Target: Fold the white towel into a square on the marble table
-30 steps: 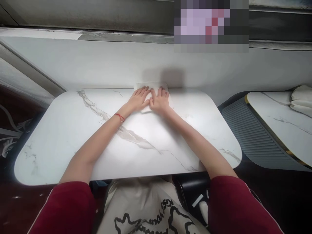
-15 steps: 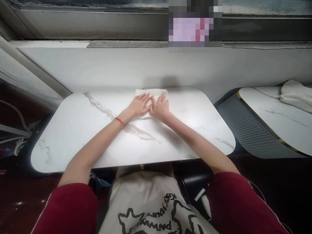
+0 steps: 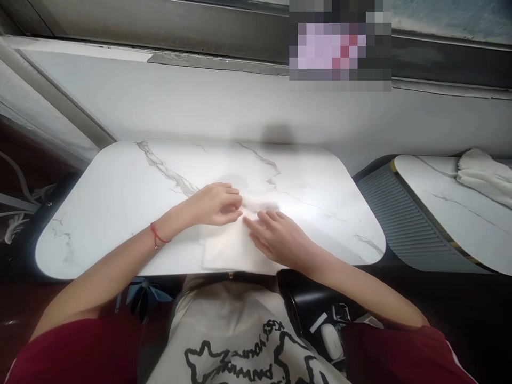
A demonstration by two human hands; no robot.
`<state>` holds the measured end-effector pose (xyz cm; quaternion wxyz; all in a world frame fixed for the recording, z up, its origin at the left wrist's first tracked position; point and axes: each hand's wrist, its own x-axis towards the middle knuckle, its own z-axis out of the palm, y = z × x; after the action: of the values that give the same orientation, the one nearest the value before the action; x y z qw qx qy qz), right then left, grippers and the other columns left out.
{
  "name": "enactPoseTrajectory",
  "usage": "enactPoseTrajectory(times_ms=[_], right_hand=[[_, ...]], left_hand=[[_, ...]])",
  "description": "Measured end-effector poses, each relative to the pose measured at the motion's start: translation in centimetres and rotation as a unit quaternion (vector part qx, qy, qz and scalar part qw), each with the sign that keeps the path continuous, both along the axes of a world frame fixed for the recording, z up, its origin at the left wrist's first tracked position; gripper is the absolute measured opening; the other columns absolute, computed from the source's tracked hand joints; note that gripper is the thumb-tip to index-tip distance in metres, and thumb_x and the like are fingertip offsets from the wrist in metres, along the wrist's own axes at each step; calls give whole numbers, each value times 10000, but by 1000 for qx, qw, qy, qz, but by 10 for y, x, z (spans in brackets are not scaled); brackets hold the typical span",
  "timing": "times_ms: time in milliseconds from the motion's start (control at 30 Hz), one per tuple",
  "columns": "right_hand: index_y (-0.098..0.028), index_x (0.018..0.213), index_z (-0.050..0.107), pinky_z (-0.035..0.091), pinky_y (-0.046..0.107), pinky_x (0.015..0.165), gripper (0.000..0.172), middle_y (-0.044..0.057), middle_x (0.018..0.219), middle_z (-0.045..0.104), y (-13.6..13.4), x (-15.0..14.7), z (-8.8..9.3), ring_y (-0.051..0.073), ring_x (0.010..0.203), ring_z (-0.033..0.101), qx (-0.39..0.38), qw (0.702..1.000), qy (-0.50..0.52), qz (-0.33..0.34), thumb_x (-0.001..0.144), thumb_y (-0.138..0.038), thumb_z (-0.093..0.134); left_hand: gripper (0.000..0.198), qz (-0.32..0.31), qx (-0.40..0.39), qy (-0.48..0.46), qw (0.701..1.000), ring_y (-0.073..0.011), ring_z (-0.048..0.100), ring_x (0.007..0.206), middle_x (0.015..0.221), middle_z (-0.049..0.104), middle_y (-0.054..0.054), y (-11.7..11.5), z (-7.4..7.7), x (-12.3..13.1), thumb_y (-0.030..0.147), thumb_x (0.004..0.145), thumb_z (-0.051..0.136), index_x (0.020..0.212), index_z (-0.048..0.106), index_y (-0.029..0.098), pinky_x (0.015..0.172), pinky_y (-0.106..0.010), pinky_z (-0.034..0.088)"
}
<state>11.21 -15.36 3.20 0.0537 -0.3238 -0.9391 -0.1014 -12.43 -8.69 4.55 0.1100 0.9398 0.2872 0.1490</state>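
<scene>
A white cloth (image 3: 226,250), folded in layers, lies on the marble-patterned table (image 3: 112,213) close to its front edge. Along its far side a raised fold (image 3: 262,204) shows between my hands, slightly blurred. My left hand (image 3: 218,204), with a red string bracelet (image 3: 155,233) at the wrist, has its fingers bent toward the thumb at the cloth's far left part, seemingly pinching it. On the right part of the cloth rests my right hand (image 3: 278,232), its fingers spread and lightly bent. What lies under the fingertips is hidden.
To the right stands a second table (image 3: 444,192) with a ribbed side and a crumpled white cloth (image 3: 484,173) on top. A white wall (image 3: 180,106) borders the table's far side. Small items, including a white case (image 3: 332,341), lie on a black seat beside my lap.
Both hands have come from the table's far side toward me, and the cloth now lies near the front edge, spread larger. My left fingers, flat before, are now bent.
</scene>
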Motion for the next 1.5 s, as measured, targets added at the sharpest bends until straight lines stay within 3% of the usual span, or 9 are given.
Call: enactPoseTrajectory(times_ms=[133, 300, 467, 633, 733, 800, 1100, 1333, 1500], right_hand=[[-120, 1309, 598, 471, 369, 706, 342, 116, 951, 639, -3, -8, 2, 232, 809, 541, -16, 997, 16, 67, 1021, -228, 449], [-145, 1361, 566, 489, 388, 789, 378, 135, 1055, 625, 8, -22, 2, 252, 925, 539, -55, 992, 22, 107, 1003, -223, 472], [-167, 1329, 597, 487, 397, 876, 335, 145, 1124, 624, 51, -35, -6, 256, 1008, 546, -60, 992, 26, 109, 1003, -202, 524], [-205, 1246, 650, 478, 360, 860, 250, 135, 1198, 649, 108, -51, -14, 246, 1041, 588, -76, 995, 41, 58, 1018, -236, 551], [-220, 1273, 660, 479, 358, 882, 276, 132, 1243, 661, 136, -63, -13, 251, 1098, 611, -92, 995, 43, 18, 1021, -222, 545], [-218, 1297, 662, 479, 361, 909, 299, 130, 1260, 669, 149, -73, -11, 258, 1140, 614, -103, 994, 42, -3, 1024, -219, 539], [-203, 1385, 640, 491, 384, 983, 390, 129, 1374, 653, 178, -111, 1, 277, 1284, 576, -132, 987, 59, -69, 1033, -176, 474], [-179, 1464, 572, 448, 401, 1047, 464, 146, 1508, 553, 196, -125, -16, 277, 1369, 509, -110, 989, 86, -48, 1043, -182, 377], [-182, 1537, 488, 403, 420, 1057, 514, 152, 1606, 439, 195, -122, -23, 285, 1448, 408, -94, 991, 85, -33, 1048, -223, 333]], left_hand=[[316, 4, -32, -33, 999, -164, 549, 651, 665, 619, 4, 6, 2, -10, 420, 938, 608, 697, 612, 216, 657, -312, 430], [425, 79, 9, -21, 997, -151, 582, 592, 607, 660, 20, 9, 4, -26, 521, 911, 640, 608, 625, 223, 732, -334, 449], [445, 188, 60, -8, 980, -193, 623, 607, 583, 663, -16, 17, 3, -39, 432, 960, 523, 581, 626, 221, 771, -388, 470], [404, 294, 79, -17, 952, -295, 704, 966, 846, 759, -104, 23, -7, -41, 350, 1007, 391, 820, 715, 196, 926, -471, 477], [369, 290, 76, -13, 954, -331, 593, 1292, 1152, 752, -140, 27, -15, -42, 340, 1009, 386, 1062, 711, 173, 1070, -518, 412], [378, 282, 89, -2, 955, -327, 533, 1374, 1286, 705, -159, 31, -21, -44, 335, 1010, 383, 1141, 691, 160, 1122, -524, 368], [444, 323, 79, 28, 943, -301, 538, 1376, 1486, 572, -185, 50, -34, -69, 299, 1003, 388, 1360, 592, 131, 1148, -498, 364], [531, 335, 45, 57, 939, -274, 338, 1537, 1631, 394, -196, 62, -40, -89, 308, 1037, 317, 1503, 454, 93, 1207, -489, 298], [519, 337, 29, 56, 939, -275, 361, 1522, 1625, 409, -184, 61, -34, -94, 326, 1032, 332, 1494, 460, 126, 1207, -489, 289]])
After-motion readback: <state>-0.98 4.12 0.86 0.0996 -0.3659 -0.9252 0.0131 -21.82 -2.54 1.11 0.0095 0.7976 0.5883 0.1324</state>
